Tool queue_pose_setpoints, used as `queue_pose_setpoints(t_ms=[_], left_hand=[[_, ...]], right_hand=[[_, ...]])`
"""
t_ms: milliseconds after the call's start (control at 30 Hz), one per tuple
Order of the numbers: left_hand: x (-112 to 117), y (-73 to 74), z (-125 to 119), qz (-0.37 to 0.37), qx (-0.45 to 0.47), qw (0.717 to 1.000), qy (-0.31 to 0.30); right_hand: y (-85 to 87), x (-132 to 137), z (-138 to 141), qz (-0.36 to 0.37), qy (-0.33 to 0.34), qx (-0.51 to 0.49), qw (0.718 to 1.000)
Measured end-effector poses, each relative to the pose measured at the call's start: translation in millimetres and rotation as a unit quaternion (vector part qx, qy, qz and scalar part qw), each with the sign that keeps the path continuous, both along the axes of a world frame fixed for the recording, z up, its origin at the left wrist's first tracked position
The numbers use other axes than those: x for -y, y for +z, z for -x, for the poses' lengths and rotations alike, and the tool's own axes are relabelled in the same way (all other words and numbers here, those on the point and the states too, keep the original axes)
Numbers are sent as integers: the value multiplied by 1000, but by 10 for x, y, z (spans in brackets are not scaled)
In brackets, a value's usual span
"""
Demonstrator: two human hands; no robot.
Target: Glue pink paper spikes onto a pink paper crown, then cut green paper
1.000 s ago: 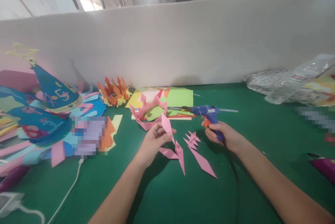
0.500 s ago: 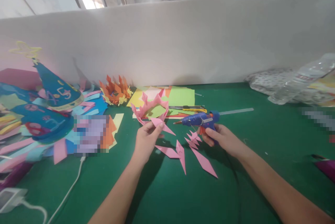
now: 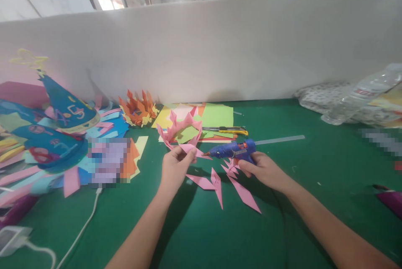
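My left hand (image 3: pixel 178 164) pinches a folded pink paper piece (image 3: pixel 192 150) between thumb and fingers, its pointed end toward the right. In my right hand (image 3: pixel 263 169) is a blue hot glue gun (image 3: pixel 230 150), a clear glue stick (image 3: pixel 279 139) jutting from its back. The gun's nozzle is over the paper's pointed end; whether they touch I cannot tell. Just behind my left hand stands a pink paper crown (image 3: pixel 180 128). Below the gun lie several loose pink folded pieces (image 3: pixel 245 194), partly under my right hand.
A yellow utility knife (image 3: pixel 234 130) lies on coloured paper sheets (image 3: pixel 218 116). An orange paper crown (image 3: pixel 138 109) stands at the back. Blue decorated hats (image 3: pixel 70 105) and paper strips fill the left. A white cable (image 3: pixel 83 229) crosses front left. A plastic bottle (image 3: pixel 361 95) rests back right.
The glue gun in my right hand has moved left and slightly down, bringing its nozzle over the pink paper. My left hand has tilted the paper a little flatter.
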State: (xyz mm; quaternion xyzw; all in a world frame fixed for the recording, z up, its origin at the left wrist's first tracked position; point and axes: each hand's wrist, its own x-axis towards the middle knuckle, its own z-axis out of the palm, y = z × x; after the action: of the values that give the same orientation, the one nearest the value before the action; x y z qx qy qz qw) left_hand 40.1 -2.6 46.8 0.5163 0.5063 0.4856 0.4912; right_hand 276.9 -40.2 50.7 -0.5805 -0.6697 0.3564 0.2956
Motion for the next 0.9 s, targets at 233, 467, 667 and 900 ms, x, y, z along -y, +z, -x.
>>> queue_pose_setpoints(t_ms=[233, 467, 667, 900], left_hand=[[-5, -7, 15, -5, -16, 1000, -8], [-2, 17, 0, 6, -3, 1000, -5], [-11, 10, 16, 6, -8, 1000, -5], [-50, -43, 40, 5, 13, 1000, 0]], right_hand=[[-4, -8, -13, -9, -1, 28, 1000], [-12, -13, -26, -18, -5, 42, 999], [2, -13, -33, -19, -9, 47, 999], [10, -5, -56, -13, -8, 49, 999]])
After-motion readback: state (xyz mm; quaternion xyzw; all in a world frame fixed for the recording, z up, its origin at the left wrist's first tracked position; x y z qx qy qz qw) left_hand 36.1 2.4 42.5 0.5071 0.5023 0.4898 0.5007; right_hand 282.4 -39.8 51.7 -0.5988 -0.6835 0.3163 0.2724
